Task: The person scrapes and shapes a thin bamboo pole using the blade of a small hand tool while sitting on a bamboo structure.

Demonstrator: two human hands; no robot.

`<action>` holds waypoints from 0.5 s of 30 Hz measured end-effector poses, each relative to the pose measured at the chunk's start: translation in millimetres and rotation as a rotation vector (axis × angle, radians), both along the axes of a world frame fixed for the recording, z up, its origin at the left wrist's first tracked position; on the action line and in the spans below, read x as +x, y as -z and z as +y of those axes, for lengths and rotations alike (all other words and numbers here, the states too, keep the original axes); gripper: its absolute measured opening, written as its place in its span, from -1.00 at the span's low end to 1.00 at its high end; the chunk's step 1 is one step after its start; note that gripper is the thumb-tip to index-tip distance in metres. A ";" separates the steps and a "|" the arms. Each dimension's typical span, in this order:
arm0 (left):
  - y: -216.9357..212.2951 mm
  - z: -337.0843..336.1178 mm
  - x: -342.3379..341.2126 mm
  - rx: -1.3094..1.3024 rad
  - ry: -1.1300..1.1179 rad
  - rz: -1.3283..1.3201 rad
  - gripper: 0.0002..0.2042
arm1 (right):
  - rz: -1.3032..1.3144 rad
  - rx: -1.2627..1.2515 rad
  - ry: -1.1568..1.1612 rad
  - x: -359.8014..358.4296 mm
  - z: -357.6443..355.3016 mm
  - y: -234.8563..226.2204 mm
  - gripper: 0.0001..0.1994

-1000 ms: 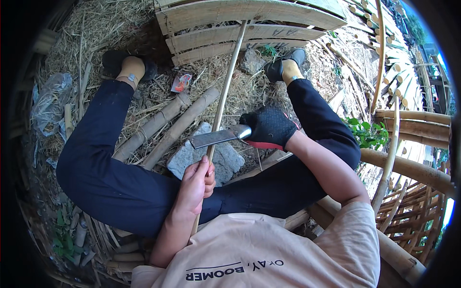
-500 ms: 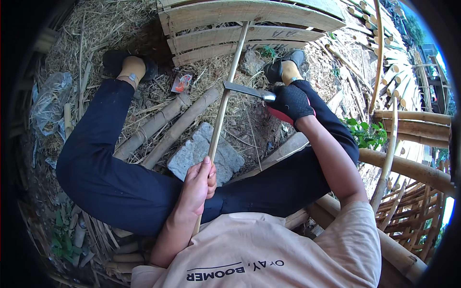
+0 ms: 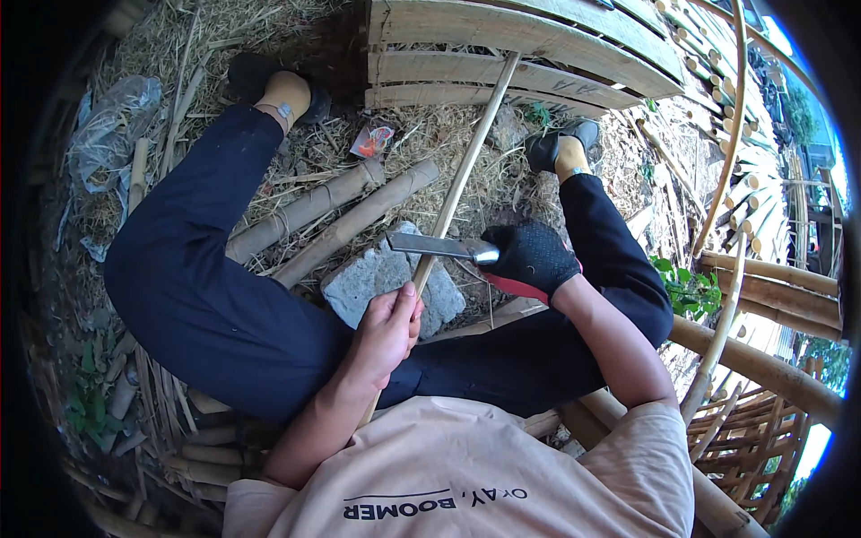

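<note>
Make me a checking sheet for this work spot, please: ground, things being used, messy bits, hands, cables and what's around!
Surface: ground strewn with straw.
Things in use: a long pale strip and a flat metal blade crossing over it; whether they touch, I can't tell.
Clutter: grey stone, two bamboo pieces, clear plastic, small red packet.
Hands: bare left hand closed around the strip; gloved right hand gripping the blade's handle end.
Cables: nothing seen.
Surroundings: slatted wooden crate ahead; bamboo poles and green leaves at right.
</note>
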State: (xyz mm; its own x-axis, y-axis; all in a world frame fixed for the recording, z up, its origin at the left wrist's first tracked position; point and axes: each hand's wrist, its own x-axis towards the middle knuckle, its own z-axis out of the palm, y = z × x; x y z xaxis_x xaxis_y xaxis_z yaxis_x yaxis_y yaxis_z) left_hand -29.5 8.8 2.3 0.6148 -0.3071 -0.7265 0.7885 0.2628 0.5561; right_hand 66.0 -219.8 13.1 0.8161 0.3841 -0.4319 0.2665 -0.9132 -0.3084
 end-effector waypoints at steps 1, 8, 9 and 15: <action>1.9 -0.9 -0.4 0.010 0.002 -0.011 -0.62 | 0.019 -0.025 0.015 0.3 -0.4 1.5 -0.70; 3.9 -1.4 0.0 0.028 0.020 -0.021 -0.61 | 0.004 -0.028 0.009 9.0 -5.8 1.7 -0.72; 3.7 -2.3 -0.1 0.032 0.018 -0.017 -0.61 | -0.004 -0.032 0.014 9.4 -7.8 4.7 -0.72; 1.1 -3.2 1.3 0.040 0.010 -0.010 -0.61 | -0.069 -0.073 0.048 11.1 -19.8 11.3 -0.69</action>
